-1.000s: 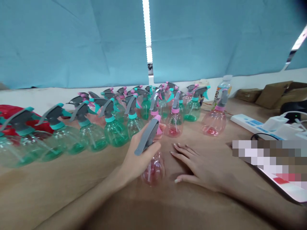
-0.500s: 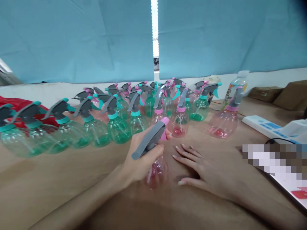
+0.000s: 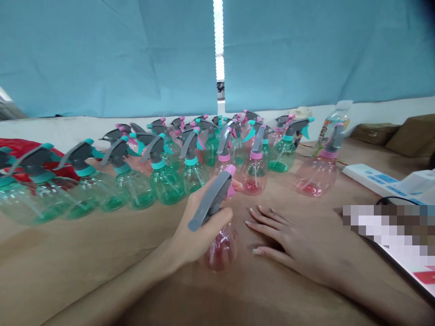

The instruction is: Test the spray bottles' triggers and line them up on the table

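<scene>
- In the head view, we see our left hand (image 3: 200, 226) wrapped around the neck of a pink spray bottle (image 3: 219, 253), which stands on the tabletop (image 3: 84, 262) in front of us, its gray head tilted and its fingers near the pink trigger.
- Our right hand (image 3: 288, 235) lies palm down just beside it, fingers spread wide.
- Beyond, we have rows of green spray bottles (image 3: 166, 188) and more pink ones; we can read no writing on them.
- At back right, a clear drink bottle (image 3: 335, 129) wears a colorful label with dark lettering, too small for us to read.
- Nearer, a white power strip (image 3: 369, 176) carries blue panels, wording illegible to us.
</scene>
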`<state>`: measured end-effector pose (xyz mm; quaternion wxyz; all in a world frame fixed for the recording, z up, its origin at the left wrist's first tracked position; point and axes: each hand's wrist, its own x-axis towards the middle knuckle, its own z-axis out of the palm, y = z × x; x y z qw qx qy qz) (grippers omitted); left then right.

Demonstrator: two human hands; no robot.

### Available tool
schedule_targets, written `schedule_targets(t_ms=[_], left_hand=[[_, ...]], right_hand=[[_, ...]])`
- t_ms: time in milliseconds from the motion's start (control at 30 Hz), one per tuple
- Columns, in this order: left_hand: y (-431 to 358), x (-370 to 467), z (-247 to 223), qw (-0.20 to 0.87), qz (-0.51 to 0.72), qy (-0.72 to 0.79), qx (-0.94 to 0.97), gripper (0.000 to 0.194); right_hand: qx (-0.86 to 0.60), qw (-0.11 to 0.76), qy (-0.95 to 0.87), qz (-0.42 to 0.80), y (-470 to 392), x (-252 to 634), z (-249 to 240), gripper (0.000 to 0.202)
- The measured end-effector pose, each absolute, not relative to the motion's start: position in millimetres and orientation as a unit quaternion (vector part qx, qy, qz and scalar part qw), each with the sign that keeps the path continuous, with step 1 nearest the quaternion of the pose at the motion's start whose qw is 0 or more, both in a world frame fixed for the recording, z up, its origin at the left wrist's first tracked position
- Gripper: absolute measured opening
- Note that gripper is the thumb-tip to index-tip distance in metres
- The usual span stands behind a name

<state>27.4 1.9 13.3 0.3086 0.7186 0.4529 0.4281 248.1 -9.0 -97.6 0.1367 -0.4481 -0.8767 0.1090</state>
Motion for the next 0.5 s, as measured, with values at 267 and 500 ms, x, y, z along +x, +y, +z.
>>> schedule_targets(t_ms=[267, 500], left_hand=[[1.2, 26.4, 8.6, 0.316, 0.397, 0.463, 0.727, 0.009], [1.5, 26.3, 6.3, 0.315, 0.396, 0.462, 0.728, 0.006]], right_hand=[[-0.465, 0.161, -0.868, 0.072, -11.3, 248.1, -101.2, 0.057], [-0.461, 0.167, -0.867, 0.091, -12.7, 249.3, -100.9, 0.056]])
